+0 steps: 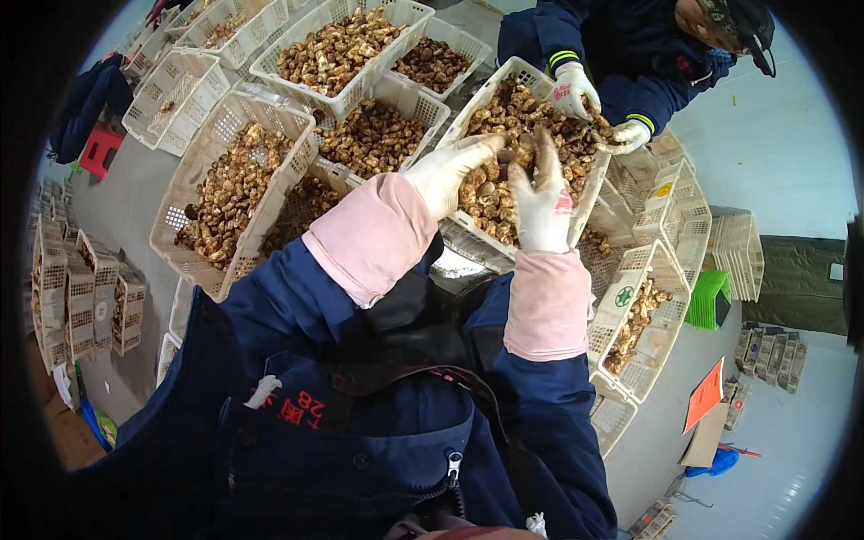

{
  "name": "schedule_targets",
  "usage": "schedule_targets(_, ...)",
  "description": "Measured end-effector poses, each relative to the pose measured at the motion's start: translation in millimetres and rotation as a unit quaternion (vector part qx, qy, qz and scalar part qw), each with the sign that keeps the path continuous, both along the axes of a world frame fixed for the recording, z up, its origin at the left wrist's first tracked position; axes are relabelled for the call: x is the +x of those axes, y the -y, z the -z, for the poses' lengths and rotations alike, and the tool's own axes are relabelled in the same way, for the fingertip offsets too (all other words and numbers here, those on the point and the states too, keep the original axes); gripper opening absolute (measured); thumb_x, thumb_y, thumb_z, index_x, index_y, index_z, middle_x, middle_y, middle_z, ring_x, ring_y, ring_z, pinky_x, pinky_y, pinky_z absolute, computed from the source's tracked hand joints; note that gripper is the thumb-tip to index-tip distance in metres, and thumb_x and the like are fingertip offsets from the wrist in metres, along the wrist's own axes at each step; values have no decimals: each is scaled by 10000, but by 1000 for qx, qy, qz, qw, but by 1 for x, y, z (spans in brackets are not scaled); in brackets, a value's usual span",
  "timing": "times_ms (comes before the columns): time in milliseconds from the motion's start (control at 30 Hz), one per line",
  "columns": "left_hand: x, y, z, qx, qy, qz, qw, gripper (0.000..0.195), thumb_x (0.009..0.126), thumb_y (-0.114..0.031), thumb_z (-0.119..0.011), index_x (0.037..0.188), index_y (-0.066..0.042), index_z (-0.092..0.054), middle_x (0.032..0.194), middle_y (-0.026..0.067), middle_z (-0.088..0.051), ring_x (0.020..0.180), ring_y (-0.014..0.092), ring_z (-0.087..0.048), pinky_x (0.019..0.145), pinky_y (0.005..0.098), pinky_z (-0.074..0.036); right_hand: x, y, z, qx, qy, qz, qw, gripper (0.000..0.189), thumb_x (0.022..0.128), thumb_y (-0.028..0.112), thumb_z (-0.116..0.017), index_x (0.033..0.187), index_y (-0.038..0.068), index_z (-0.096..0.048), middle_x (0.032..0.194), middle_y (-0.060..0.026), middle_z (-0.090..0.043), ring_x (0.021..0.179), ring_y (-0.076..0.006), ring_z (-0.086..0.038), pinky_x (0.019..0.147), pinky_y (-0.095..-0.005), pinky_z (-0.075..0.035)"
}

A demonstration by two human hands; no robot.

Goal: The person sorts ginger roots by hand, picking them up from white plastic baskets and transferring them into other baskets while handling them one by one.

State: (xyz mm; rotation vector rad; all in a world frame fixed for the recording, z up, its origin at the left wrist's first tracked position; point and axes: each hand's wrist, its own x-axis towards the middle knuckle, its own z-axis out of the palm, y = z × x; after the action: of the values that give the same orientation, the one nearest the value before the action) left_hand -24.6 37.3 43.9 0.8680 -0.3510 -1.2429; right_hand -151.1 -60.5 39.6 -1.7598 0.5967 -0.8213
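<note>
Before me a white plastic crate (466,226) of brown mushrooms (489,202) stands tilted. Both my hands are over it in white knit gloves with stained fingertips. My left hand (449,169) reaches in from the left, its fingers bent among the mushrooms; whether it grips one is hidden. Between the thumb and fingers of my right hand (543,196) is one brown mushroom (524,154). Across the same crate, a co-worker's gloved hand (574,91) is at the mushrooms, and the co-worker's other gloved hand (628,137) is by the crate's right rim.
To the left stand another mushroom crate (196,158) and a nearly bare crate (177,101). Further mushroom crates (337,101) are at the back. On the right are stacked crates (641,317) and green plastic items (709,300). A red stool (101,150) stands at far left.
</note>
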Motion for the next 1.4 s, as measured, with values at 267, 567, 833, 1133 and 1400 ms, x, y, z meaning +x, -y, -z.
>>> schedule_targets(267,17,-10,2,0,160,-62,985,362,901,-193,-695,1217,-35,-616,1016,27,-656,803,73,-576,666,198,-453,11,-25,-13,-108,-29,-78,991,718,834,-32,-588,1490,1,-297,1486,-189,-404,1352,-272,-439,1096,-327,-381)
schedule_targets(567,139,-102,6,113,242,-224,938,359,949,-272,-626,1254,-83,-605,1079,29,-694,873,80,-585,676,221,-436,-14,28,17,67,45,27,996,674,926,47,-580,1509,16,-244,1444,-197,-434,1242,-250,-520,1044,-332,-425)
schedule_targets(833,189,-134,11,202,434,-232,847,738,934,-413,-630,1477,-6,-339,1466,205,-417,1376,250,-392,1134,341,-312,-9,55,28,-21,-379,50,924,505,940,147,-563,1407,-3,-442,1291,-178,-606,1182,-257,-597,992,-316,-467)
schedule_targets(1133,43,37,33,36,68,-128,989,379,985,-202,-565,1312,-12,-531,1240,114,-615,1113,213,-612,965,307,-499,41,76,110,-176,-702,-114,681,559,917,384,-597,1416,179,-451,1266,-157,-622,1127,-324,-625,936,-405,-516)
schedule_targets(1400,56,55,45,34,60,-121,990,282,985,-100,-517,1243,-16,-591,1115,58,-661,1009,156,-631,856,284,-503,30,96,117,-117,-546,-7,830,585,842,458,-650,1291,87,-598,1197,-178,-657,1072,-339,-646,931,-360,-503)
